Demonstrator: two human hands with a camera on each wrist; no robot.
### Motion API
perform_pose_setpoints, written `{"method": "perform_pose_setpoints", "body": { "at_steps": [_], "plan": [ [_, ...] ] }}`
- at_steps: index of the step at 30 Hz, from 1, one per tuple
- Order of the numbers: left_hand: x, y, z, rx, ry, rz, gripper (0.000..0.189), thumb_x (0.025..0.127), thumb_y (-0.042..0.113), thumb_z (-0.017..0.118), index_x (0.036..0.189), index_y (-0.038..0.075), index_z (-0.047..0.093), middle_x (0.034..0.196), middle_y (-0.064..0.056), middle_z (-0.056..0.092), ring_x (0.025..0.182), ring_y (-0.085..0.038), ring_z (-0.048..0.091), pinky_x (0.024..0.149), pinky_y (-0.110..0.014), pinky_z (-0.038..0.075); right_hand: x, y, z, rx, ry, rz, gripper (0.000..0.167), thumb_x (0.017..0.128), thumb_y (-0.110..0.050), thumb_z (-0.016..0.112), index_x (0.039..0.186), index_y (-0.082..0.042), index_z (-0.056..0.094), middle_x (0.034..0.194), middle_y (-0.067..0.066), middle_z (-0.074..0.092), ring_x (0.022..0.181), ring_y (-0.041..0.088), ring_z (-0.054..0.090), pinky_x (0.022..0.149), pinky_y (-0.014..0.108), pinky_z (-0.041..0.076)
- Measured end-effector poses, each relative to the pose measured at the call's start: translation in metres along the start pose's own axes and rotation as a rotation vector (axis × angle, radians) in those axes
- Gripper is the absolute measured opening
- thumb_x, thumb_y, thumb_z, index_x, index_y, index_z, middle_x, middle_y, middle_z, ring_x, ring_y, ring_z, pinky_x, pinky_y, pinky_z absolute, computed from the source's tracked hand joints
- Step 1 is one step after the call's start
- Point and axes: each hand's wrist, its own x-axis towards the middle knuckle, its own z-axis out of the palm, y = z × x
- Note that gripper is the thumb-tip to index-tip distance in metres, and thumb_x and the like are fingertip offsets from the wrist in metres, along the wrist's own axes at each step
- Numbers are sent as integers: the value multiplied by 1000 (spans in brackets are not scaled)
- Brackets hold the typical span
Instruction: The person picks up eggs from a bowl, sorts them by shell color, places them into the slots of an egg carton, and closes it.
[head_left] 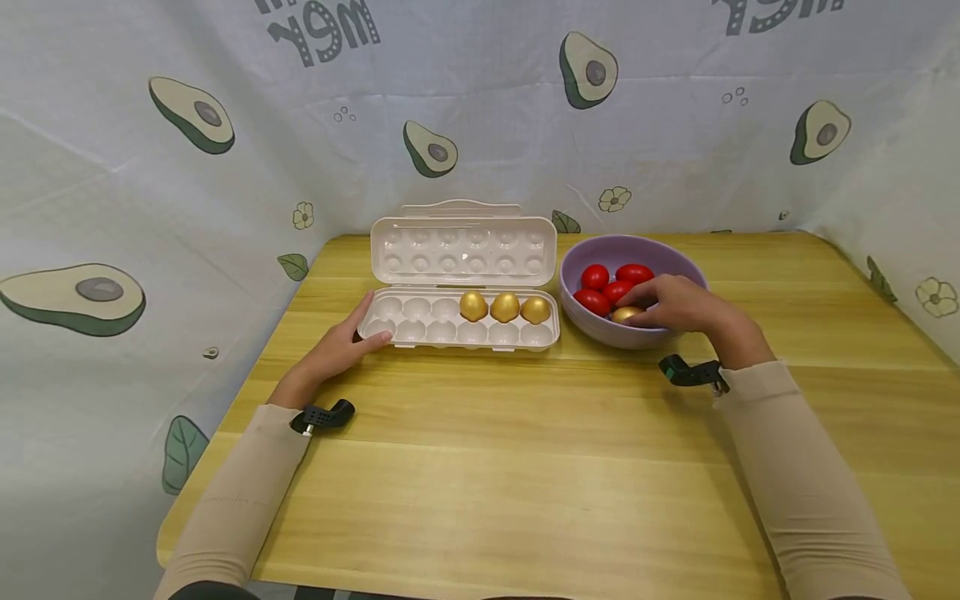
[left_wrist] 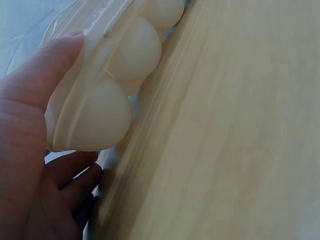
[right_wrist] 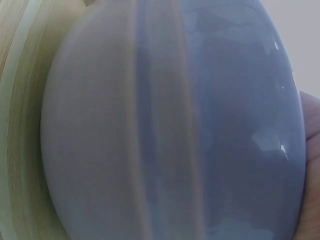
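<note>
Head view: left hand (head_left: 335, 340) grips egg carton (head_left: 442, 312) at its nine o'clock; right hand (head_left: 677, 304) pinches golden egg (head_left: 622, 315) in purple bowl (head_left: 621, 336).

A light wooden table (head_left: 525, 467) bears an open egg box (head_left: 442, 310) near its far edge, a purple bowl (head_left: 611, 335) just right.

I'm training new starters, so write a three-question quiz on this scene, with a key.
1. True or false: the lid of the egg carton stands open.
2. How many gold eggs sit in the carton?
3. Which hand reaches into the purple bowl: A) left, B) right, C) neither?

Key:
1. True.
2. Three, all in the far row as the head view shows it.
3. B, the right hand.
</note>
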Motion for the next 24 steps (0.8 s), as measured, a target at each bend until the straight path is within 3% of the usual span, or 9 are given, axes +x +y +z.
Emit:
{"method": "perform_pose_setpoints", "body": {
  "at_steps": [24],
  "plan": [
    [-2,2,-1,-5,-7,-8,90,93,54,56,156,27,-2,161,-9,8,145,-33,13,115,-54,14,-3,3,-4,97,49,-3,33,84,-20,75,113,-5,71,108,10,69,102,29,55,87,43,47]
  ]
}}
